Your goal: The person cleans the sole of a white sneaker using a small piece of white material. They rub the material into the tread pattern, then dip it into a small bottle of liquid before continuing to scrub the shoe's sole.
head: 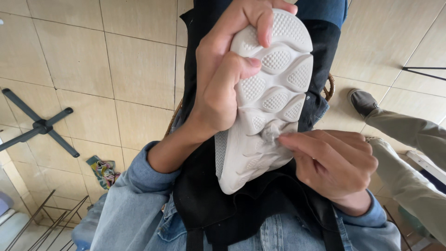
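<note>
My left hand [223, 79] is clamped around the toe end of a white sneaker [267, 97], thumb and a fingertip pressed onto the lugged sole, which faces up at me. My right hand [337, 162] pinches a small grey scrap of cloth [271, 134] between fingertips and thumb and holds it against the middle of the sole. The two hands are close, joined only through the shoe, which sits over my lap above a black apron [218, 195] and my denim sleeves [125, 204].

I judge the sneaker light, with a foam sole that gives a little under my thumb and a soft knit upper; gripping across the sole's edges near the toe feels the steadiest hold, since the upper would collapse.

Around me is a tiled floor [125, 69], a black cross-shaped stand base [39, 125], a crumpled colourful rag [104, 171], and another person's leg [409, 135] at the right.
</note>
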